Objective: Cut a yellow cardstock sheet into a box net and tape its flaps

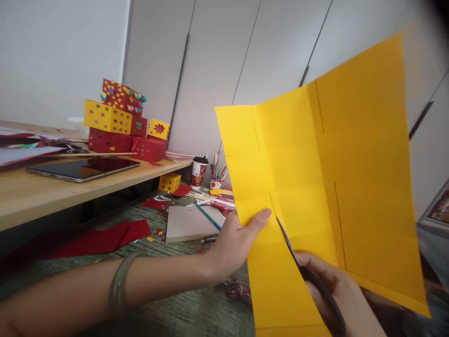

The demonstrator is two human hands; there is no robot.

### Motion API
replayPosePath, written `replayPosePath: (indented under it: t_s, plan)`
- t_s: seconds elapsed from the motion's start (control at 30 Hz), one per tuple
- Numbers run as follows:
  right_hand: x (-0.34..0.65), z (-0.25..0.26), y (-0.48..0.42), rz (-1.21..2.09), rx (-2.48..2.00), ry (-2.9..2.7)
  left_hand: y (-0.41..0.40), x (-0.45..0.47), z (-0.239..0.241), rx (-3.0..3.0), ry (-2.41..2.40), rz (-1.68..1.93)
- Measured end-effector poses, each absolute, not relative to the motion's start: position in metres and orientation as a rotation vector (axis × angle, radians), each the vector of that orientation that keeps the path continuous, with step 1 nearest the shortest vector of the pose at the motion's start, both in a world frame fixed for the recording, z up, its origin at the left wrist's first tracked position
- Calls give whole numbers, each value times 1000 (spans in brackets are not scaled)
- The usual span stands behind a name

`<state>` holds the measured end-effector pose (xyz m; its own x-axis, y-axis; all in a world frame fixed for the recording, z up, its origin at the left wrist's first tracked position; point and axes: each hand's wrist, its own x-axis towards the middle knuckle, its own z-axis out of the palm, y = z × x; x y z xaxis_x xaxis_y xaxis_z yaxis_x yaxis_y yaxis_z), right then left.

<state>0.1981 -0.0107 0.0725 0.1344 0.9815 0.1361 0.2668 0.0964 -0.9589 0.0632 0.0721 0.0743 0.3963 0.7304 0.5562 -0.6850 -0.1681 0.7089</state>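
The right hand has its fingers curled round the dark handles of the scissors, and the blade's tip sits by a dark line on the big yellow paper, held up in front of the person. The left hand pinches the paper's left side — thumb on the front, other fingers mostly hidden. Farther off, a blue pen lies on a gray board, and red and yellow boxes are piled on a wooden desk behind a tablet.
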Motion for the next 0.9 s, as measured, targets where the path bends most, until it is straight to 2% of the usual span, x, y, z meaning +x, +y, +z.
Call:
replayPosePath:
  t_s: [0.33, 0.6, 0.9]
  plan:
    - [203, 70, -3, 898, -1316, -1319, 71, 62, 76, 1103, 7, 1242]
    - [192, 70, -6, 956, -1282, -1313, 86, 50, 94, 1170, 115, 1470]
    - [186, 74, -16, 960, -1323, -1214, 89, 54, 90, 1265, 108, 1524]
